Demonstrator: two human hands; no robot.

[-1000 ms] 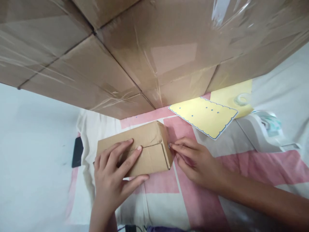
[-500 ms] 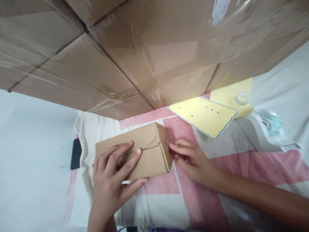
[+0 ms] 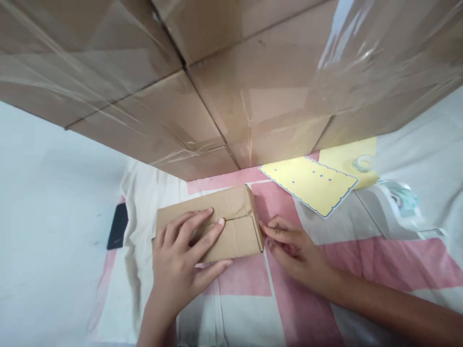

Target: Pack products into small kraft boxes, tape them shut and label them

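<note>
1. Cardboard box (image 3: 237, 238): lying seam upward on pink-and-white cloth (image 3: 249, 318), lower centre, in front of stacked cartons (image 3: 267, 111). Compared with half a second ago, displaced rightward in view, as are the cartons; right end slightly nearer the cloth's white stripe. Left part mostly covered by fingers.
2. Black object (image 3: 118, 226), far left: partly hidden at the cloth's edge; not identifiable.
3. Left hand (image 3: 183, 255): spread over the box top, fingertips resting about the seam, thumb along the near side. Placement on the box unchanged. Forearm cut off at bottom.
4. Right hand (image 3: 296, 246): curled at the box's right end, fingertips a little lower there than before. Cannot tell whether closed on anything; tips blurred.
5. Yellow sheet (image 3: 313, 185), blue-edged: lying flat beside the cartons.
6. Tape roll (image 3: 356, 164): pale, indistinct.
7. Tape dispenser (image 3: 383, 207), far right: interior hard to make out.
</note>
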